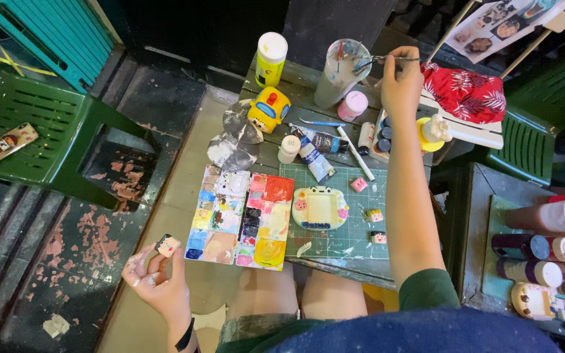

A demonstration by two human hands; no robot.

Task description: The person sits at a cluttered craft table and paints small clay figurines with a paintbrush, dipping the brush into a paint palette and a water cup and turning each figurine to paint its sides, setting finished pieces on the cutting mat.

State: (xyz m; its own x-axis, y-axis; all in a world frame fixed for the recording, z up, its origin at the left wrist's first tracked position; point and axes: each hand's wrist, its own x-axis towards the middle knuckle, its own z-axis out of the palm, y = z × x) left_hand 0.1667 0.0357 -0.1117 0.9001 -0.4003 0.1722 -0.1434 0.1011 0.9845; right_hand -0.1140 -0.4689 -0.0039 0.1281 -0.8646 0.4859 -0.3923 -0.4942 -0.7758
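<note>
Two hands are at work, well apart. The left hand (158,278) is held low, off the surface and over the floor, pinching a small painted figure (167,245) between thumb and fingertips; the figure looks like a little block with a dark top and a pale face. The right hand (401,82) is stretched out to the far end of the surface, closed round a thin brush (387,60) whose tip reaches into a cloudy water cup (340,72).

The figure is probably light, hard and brittle, like cast plaster or clay, and any wet paint would smear, so holding it by its bare edges, as the fingertips seem to do, looks the safest grip. The brush is slim and stiff and is taken near its middle.

Near the right hand stand a pink-lidded jar (352,104), a tall bottle with a white cap (270,59) and a yellow toy vehicle (269,110). Closer in, on the green cutting mat (335,242), lies a white frame-shaped piece (320,208) with smaller bits beside it. Just to its left is a paint palette (240,216) of many colours. A green chair (40,127) to the far left holds a phone (8,143).
</note>
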